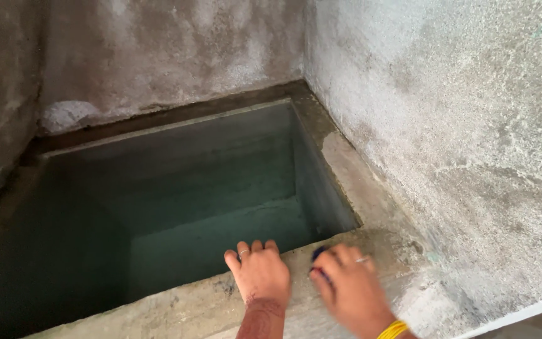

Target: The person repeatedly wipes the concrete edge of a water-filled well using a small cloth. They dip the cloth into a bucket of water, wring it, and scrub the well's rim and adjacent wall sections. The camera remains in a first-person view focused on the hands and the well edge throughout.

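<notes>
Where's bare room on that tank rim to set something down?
Near ledge: bare left of the left hand, up to the tank opening. Right ledge, between opening and right wall, is bare but narrow. Crowded at the near right corner: both hands side by side, right hand over a small blue thing.

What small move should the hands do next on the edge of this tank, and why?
Probably stroke the right hand, which grips a small blue thing too blurred to name, along the concrete rim. The left hand lies flat on that rim, fingers over the inner edge, as if bracing above the deep tank.
</notes>
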